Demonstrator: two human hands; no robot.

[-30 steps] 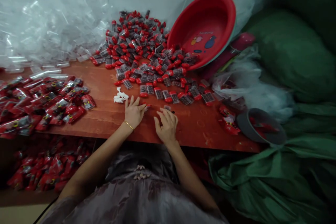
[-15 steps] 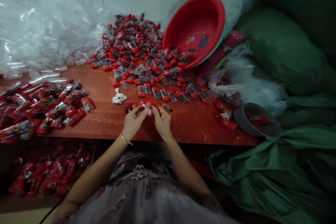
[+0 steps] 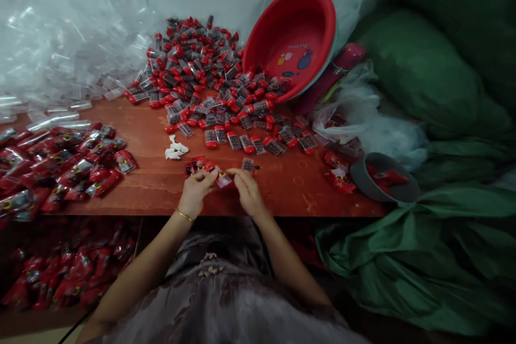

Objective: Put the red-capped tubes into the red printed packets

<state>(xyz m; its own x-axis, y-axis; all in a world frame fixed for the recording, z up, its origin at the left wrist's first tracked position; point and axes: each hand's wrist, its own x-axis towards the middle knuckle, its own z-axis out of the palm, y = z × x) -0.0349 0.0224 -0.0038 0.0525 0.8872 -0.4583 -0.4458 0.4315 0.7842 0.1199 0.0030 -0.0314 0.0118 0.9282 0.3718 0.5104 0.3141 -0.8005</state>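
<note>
Lap: a grey-mauve garment (image 3: 217, 301) fills the bottom of the view, both bare forearms reaching forward from it.
Left hand (image 3: 194, 189): at the near edge of the counter (image 3: 153, 183), a thin gold bangle (image 3: 184, 215) at the wrist; fingers pinched on one end of a small packet (image 3: 223, 179).
Right hand (image 3: 246, 188): just beside the left; fingertips closed on the other end of the same packet.
Packet: clear wrap with red inside, held between the two hands just above the counter's near edge.
Just past the hands: a red packet (image 3: 195, 165) lies flat by the left fingers; a small dark tube (image 3: 247, 164) lies by the right fingers.
White bits (image 3: 174, 149): a small heap, left of and beyond the hands.
Left of counter: a spread of filled red bags (image 3: 60, 164); more red bags (image 3: 60, 274) lie lower down, under the counter.
Right edge: a grey cup (image 3: 382, 185) with red pieces in it; green cloth (image 3: 423, 247) beside and below.
Middle of counter: a big pile of red-capped tubes (image 3: 213, 86).
Far right: a red basin (image 3: 294, 40) tipped on its side, its mouth toward the pile.
Far left: a heap of clear plastic sleeves (image 3: 60, 59) against the wall.
</note>
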